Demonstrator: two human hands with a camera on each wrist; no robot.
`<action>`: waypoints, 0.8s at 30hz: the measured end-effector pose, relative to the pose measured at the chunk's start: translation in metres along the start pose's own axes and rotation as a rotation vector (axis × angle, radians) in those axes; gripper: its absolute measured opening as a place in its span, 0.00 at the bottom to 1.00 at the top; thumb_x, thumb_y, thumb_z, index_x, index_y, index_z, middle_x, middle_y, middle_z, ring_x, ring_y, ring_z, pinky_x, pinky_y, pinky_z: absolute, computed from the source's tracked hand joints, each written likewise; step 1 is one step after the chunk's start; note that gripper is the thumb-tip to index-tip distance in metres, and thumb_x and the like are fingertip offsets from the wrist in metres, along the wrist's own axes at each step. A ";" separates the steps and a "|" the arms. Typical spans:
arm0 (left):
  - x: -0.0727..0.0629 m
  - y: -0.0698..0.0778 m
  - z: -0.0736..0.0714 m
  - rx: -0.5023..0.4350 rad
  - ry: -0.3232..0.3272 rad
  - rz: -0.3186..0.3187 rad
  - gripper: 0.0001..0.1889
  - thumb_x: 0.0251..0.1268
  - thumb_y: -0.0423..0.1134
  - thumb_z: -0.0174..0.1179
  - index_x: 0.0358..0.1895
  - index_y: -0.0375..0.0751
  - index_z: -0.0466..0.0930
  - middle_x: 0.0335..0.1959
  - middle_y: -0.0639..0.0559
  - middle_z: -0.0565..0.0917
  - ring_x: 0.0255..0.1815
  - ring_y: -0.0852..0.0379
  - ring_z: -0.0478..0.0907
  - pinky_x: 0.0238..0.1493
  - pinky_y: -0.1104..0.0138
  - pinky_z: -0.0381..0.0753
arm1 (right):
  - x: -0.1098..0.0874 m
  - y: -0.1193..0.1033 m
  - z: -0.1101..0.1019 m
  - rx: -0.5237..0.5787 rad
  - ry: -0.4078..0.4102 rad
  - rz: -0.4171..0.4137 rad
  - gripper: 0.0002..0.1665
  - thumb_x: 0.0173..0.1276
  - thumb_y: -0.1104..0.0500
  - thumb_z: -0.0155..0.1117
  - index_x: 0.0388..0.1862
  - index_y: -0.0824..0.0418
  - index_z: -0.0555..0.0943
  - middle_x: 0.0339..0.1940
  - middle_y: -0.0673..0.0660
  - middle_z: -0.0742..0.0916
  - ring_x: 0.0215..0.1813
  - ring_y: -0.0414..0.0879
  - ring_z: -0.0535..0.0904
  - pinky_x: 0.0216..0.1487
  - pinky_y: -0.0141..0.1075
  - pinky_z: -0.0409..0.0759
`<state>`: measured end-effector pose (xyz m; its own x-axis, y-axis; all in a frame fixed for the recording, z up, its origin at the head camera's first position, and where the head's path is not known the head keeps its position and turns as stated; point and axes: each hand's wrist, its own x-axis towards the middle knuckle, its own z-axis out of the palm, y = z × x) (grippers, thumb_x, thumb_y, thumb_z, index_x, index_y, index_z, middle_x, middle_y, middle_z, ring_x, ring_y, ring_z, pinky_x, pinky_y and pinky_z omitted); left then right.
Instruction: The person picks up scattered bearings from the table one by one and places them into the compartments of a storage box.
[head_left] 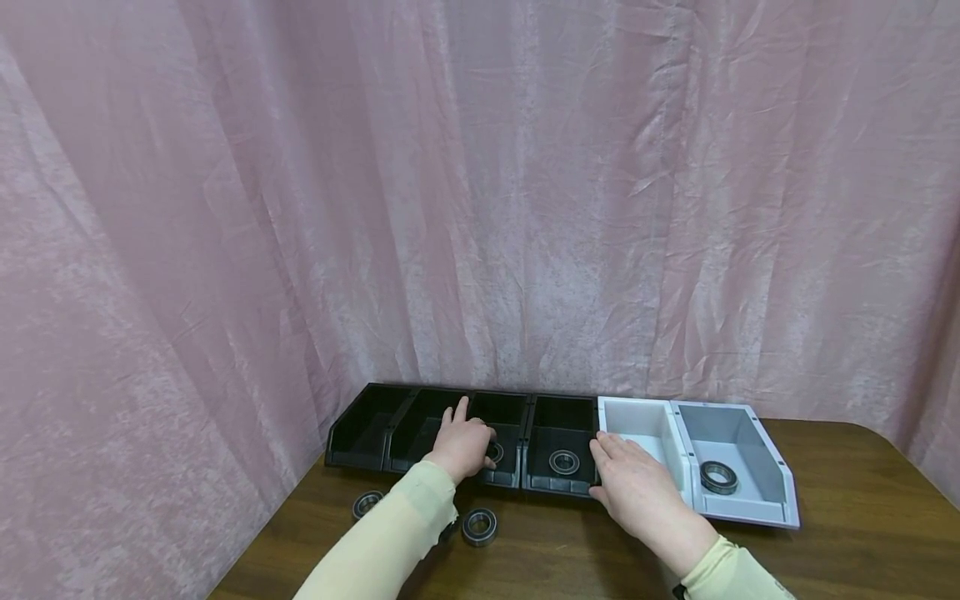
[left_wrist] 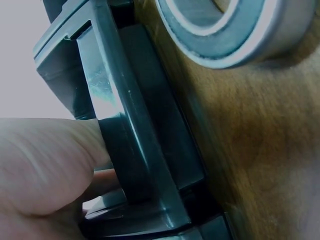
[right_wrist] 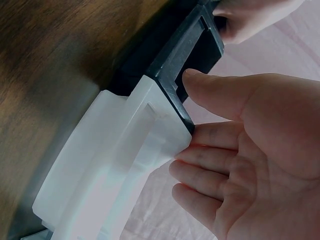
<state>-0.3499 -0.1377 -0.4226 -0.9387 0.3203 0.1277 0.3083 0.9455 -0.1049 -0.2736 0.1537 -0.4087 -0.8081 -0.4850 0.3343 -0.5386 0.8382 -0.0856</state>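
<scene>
Outer ball bearing lying on table at near left. Left hand leaning over near lip of third black bin, bin bearing lying just beside thumb; cannot tell whether fingers are pinching it. Loose bearing resting on table, right of left sleeve. Fourth black bin holding flat bearing. Right hand extending relaxed fingers along edge shared with white bin, gripping nothing. Grey bin containing rightmost bearing; table stretching beyond, right.

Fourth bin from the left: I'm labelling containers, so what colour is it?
The fourth bin is black, showing best in the head view.
</scene>
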 end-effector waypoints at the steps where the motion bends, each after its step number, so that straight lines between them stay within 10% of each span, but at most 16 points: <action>1: -0.001 0.000 0.001 -0.011 0.001 -0.004 0.22 0.61 0.49 0.83 0.58 0.48 0.94 0.64 0.43 0.89 0.84 0.28 0.60 0.79 0.32 0.64 | 0.000 0.000 0.000 0.002 -0.002 0.000 0.37 0.67 0.57 0.83 0.67 0.78 0.81 0.70 0.75 0.83 0.73 0.69 0.80 0.76 0.59 0.75; 8: -0.005 -0.004 0.006 -0.044 -0.013 -0.022 0.28 0.68 0.51 0.79 0.69 0.48 0.88 0.80 0.41 0.75 0.87 0.30 0.56 0.81 0.31 0.58 | -0.001 -0.001 0.002 0.012 -0.008 0.000 0.38 0.66 0.57 0.84 0.67 0.78 0.81 0.70 0.75 0.83 0.73 0.70 0.79 0.76 0.59 0.75; 24: -0.029 -0.002 -0.018 -0.050 0.090 0.017 0.31 0.80 0.54 0.68 0.77 0.42 0.79 0.80 0.42 0.75 0.84 0.38 0.66 0.82 0.34 0.60 | -0.001 -0.002 0.002 0.004 0.024 -0.004 0.38 0.65 0.58 0.85 0.66 0.79 0.81 0.69 0.75 0.84 0.72 0.70 0.80 0.76 0.59 0.75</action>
<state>-0.3202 -0.1483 -0.4083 -0.9162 0.3383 0.2147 0.3337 0.9409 -0.0586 -0.2725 0.1523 -0.4105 -0.7999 -0.4823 0.3570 -0.5429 0.8352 -0.0882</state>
